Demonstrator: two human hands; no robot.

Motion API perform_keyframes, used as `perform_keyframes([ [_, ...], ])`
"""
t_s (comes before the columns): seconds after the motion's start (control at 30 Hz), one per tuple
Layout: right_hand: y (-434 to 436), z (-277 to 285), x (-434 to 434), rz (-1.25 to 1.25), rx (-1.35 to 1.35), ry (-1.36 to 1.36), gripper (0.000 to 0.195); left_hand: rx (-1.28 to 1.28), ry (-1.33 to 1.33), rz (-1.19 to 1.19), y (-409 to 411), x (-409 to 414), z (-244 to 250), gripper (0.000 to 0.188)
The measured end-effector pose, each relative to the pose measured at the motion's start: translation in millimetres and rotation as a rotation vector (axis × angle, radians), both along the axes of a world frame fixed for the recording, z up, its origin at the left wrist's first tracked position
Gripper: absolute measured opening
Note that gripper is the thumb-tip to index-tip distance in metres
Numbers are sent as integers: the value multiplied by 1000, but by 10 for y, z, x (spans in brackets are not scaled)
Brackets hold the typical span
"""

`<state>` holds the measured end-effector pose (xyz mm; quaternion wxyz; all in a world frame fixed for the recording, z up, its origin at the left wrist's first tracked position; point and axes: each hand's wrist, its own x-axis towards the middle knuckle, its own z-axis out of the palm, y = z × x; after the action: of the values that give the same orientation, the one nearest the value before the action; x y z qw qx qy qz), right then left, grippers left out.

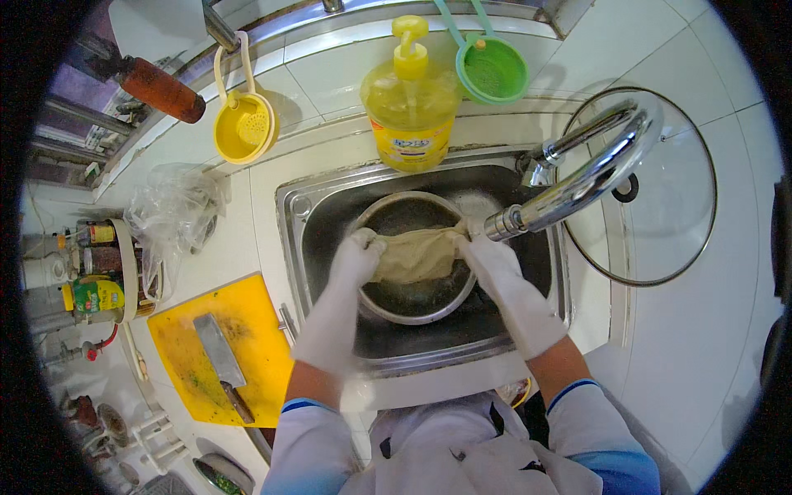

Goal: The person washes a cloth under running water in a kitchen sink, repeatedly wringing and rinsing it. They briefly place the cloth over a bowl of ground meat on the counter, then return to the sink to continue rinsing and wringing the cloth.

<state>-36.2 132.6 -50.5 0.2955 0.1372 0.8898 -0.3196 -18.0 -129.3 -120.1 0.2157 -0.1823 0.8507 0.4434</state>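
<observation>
A beige cloth (416,255) is stretched between my two white-gloved hands, above a round metal basin (421,320) in the stainless steel sink (396,366). My left hand (365,250) grips the cloth's left end. At its upper right corner my right hand (475,244) has hold of it, close below the spout of the chrome faucet (575,192). Whether water runs from the spout cannot be told. The gloves reach partway up both forearms. The cloth hides part of the basin's inside.
A yellow cutting board (247,328) with a cleaver (219,352) lies left of the sink. Behind it stands a yellow soap pump bottle (411,117). A glass lid (668,204) leans at the right. Yellow (242,133) and green strainers (494,71) hang behind; a plastic bag (176,204) lies left.
</observation>
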Motion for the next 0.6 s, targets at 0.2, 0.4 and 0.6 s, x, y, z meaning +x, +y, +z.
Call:
perform_keyframes([
  [0.2,-126,-2118,146,491,526,458,35,-407,-239,-252,669,-100,-1006,40],
  [0.4,-415,-1895,-52,625,475,-82,26,-67,-138,201,536,23,-1202,41],
  [0.6,-149,-1158,95,-155,-76,22,28,375,-113,528,576,62,-532,41],
])
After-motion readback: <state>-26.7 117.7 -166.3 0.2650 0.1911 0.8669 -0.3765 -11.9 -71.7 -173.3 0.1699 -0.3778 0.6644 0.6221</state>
